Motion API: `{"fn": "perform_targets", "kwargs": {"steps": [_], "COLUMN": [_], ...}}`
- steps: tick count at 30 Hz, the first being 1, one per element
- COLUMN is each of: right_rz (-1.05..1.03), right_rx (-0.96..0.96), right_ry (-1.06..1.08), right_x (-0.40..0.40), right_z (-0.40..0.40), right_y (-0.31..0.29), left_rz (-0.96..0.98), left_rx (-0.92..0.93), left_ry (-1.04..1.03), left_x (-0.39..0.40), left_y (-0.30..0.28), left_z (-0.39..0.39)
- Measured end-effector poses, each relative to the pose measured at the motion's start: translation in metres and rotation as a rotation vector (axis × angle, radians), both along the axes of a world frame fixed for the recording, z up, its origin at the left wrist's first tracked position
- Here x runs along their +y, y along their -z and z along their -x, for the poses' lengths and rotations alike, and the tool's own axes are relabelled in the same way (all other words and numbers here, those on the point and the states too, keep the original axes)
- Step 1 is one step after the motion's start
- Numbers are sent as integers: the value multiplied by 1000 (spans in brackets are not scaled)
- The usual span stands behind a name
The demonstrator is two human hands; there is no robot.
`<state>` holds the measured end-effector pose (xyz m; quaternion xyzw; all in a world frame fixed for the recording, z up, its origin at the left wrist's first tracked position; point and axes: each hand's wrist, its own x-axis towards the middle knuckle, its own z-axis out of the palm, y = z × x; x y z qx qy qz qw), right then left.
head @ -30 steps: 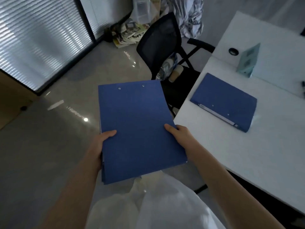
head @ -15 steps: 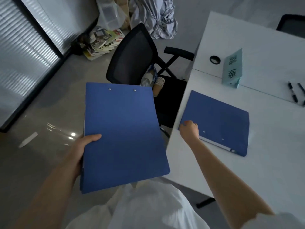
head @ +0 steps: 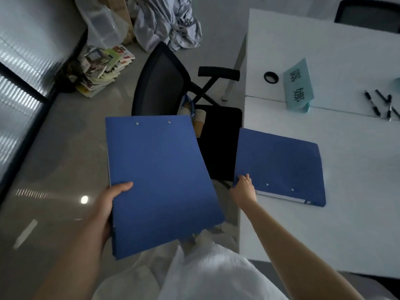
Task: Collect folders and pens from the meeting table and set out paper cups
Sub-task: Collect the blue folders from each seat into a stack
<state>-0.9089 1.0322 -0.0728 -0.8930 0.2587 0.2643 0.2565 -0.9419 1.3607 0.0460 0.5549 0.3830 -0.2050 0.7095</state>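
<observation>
My left hand [head: 107, 204] holds a stack of blue folders [head: 160, 178] by its left edge, out over the floor. A second blue folder [head: 281, 165] lies on the white meeting table [head: 357, 191] near its left edge. My right hand [head: 243, 189] grips that folder's near left corner, thumb on top. Several black pens [head: 382, 103] lie on the table at the far right. A stack of paper cups [head: 199, 120] lies on the seat of the black office chair [head: 164, 83], partly hidden behind the held folders.
A teal name card [head: 298, 87] stands on the table beyond the folder, beside a black cable grommet [head: 271, 77]. Piled magazines [head: 101, 68], a clear plastic bin [head: 104, 27] and crumpled cloth [head: 166, 22] sit on the floor at the back. Another chair [head: 368, 15] stands at the far right.
My right hand let go of the held folders, reached right to the table and took the corner of the folder lying there. My left hand alone now holds the stack.
</observation>
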Motion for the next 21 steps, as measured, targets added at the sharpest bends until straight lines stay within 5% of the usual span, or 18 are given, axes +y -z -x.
{"fn": "perform_targets", "kwargs": {"steps": [4,7,10,12,21], "right_rz": [-24,-146,-630,-967,-1260], "right_rx": [-200,-327,-274,-197,-190], "right_ry": [230,757,1395,1629,1753], "right_x": [18,24,29,28,29], "right_z": [4,12,24,28,7], "right_y": [-12,-16,-15,-13,-15], "left_rz": [32,25,13,11,5], "left_rx": [-21,-50,-30,-31,-52], "left_ry": [137,221,287,309,377], "left_x": [34,53,61,61,54], "left_y": [-10,-16,-18,-18,-23], "left_z": [-39,-65,-85,-93,-109]}}
